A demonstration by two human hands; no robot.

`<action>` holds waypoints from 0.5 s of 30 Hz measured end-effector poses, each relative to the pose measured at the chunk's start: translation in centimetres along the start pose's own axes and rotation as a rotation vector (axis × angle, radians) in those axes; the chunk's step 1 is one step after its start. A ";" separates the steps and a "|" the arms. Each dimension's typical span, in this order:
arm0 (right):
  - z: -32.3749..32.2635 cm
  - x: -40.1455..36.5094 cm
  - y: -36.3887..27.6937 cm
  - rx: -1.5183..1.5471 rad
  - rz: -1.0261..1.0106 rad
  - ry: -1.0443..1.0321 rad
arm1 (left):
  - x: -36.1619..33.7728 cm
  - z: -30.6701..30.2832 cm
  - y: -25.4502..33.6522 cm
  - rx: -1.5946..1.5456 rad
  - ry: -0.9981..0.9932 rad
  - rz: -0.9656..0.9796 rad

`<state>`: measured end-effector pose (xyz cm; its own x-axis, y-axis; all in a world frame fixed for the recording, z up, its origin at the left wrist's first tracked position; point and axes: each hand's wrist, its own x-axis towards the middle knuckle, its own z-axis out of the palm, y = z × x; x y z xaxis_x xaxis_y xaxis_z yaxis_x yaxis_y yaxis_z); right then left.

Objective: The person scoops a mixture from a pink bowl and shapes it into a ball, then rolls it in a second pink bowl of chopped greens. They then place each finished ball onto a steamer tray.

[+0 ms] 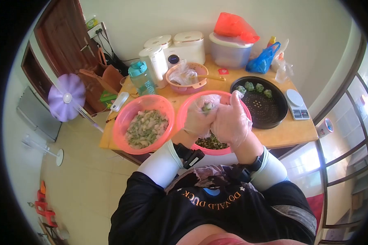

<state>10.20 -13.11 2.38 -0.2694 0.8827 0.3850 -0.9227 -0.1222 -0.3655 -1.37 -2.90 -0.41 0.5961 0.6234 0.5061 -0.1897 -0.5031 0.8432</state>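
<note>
Both my hands wear clear plastic gloves and meet above a pink bowl [247,107] holding chopped dark-green filling [212,143]. My left hand [198,120] is closed around a small green-and-white ball [207,107], part of which shows between the fingers. Against it presses my right hand [232,120], its thumb raised and its fingers curled in toward the left hand; what lies under those fingers is hidden. To the left, another pink bowl [119,130] contains a pale, green-flecked mixture [146,128]. Several similar balls [259,87] sit along the far rim inside a round black perforated pan [262,107].
A white kitchen scale [297,105] stands right of the pan. Behind the bowls are a teal bottle [142,79], a white kettle [154,67], a bowl with a plastic bag [184,77], a lidded tub [232,53] and a blue bag [263,60]. A purple fan [67,98] is at left.
</note>
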 end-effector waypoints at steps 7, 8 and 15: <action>-0.2 1.9 1.1 0.133 0.002 -0.202 | 0.4 -0.3 1.3 -0.594 0.169 -0.151; 3.4 2.1 1.7 -0.042 -0.064 0.116 | 0.6 -0.5 0.7 -0.590 0.170 -0.152; 4.6 1.6 1.6 -0.326 -0.079 0.470 | 0.3 -1.0 1.1 -1.137 0.184 -0.419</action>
<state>7.03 -14.00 6.34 0.0173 0.9994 0.0316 -0.7824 0.0332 -0.6219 -2.21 -2.72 0.87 0.6732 0.7329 0.0982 -0.6378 0.5083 0.5786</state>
